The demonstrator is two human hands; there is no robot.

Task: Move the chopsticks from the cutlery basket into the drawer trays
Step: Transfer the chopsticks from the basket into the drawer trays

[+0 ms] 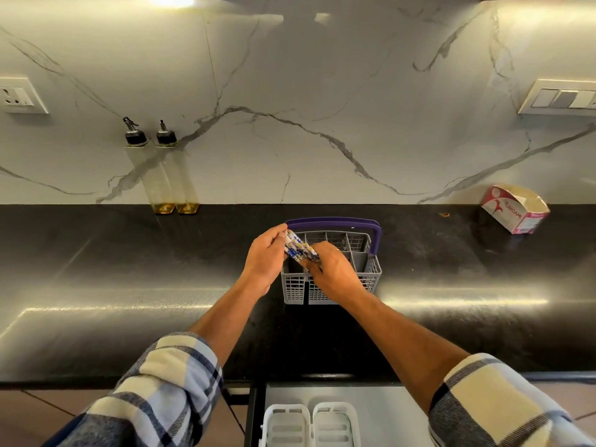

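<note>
Both bare forearms reach up from the lower frame over the black counter [129, 253] to the grey basket [364, 272] at centre. The left hand [263, 258] and right hand [333, 272] both close around the chopsticks [300, 248], blue-and-white patterned, bunched above the basket's left compartments. Two white trays [311, 425] lie in the open drawer [403, 411], bottom centre.

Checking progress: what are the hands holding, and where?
Both hands, left hand and right hand, grip the chopsticks near their patterned ends, above the basket.
</note>
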